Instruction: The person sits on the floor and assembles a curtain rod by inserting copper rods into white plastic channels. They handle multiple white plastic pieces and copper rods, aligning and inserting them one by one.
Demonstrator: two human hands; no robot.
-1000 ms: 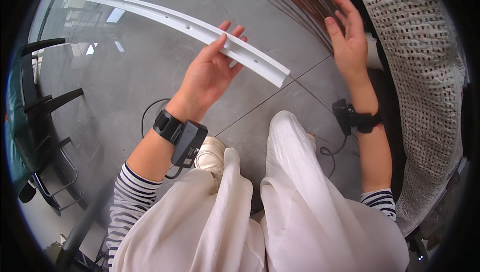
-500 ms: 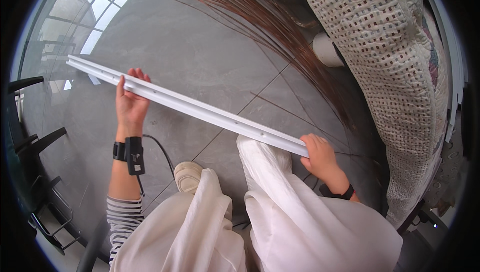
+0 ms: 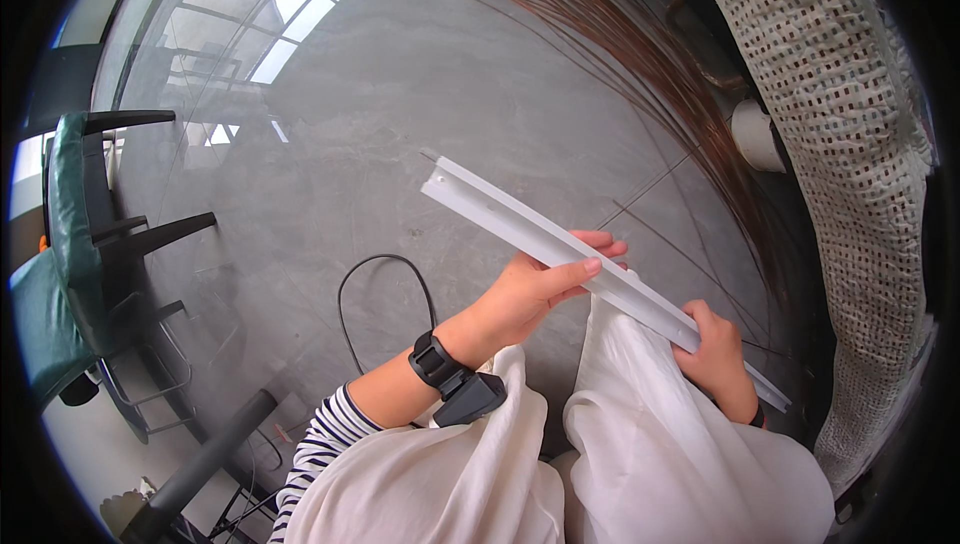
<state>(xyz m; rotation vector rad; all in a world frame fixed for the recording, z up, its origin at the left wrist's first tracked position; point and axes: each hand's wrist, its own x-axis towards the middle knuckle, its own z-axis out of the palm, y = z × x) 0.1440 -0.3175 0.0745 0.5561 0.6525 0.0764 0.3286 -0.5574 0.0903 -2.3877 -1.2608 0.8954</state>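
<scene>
A long white channel-shaped rail [image 3: 640,301] with small holes slants over my lap, its upper end to the left and its lower end to the right. My left hand [image 3: 540,294] is closed round it near the middle, thumb on the near face and fingers behind. Farther down, my right hand [image 3: 716,352] grips the rail, and a short end sticks out beyond that hand. A black band with a small device [image 3: 455,379] sits on my left wrist.
Thin brown rods or stalks [image 3: 660,74] lie across the grey floor at the upper right. Beside them are a white roll-like object [image 3: 757,136] and a checked woven cover [image 3: 830,74]. At the left stands a green chair [image 3: 75,234] with dark legs. A black cable [image 3: 375,257] loops near my left arm.
The rail has shifted right and now pokes out past my right hand. My left hand has come right, closer to my right one. The view has swung left, bringing in the green chair.
</scene>
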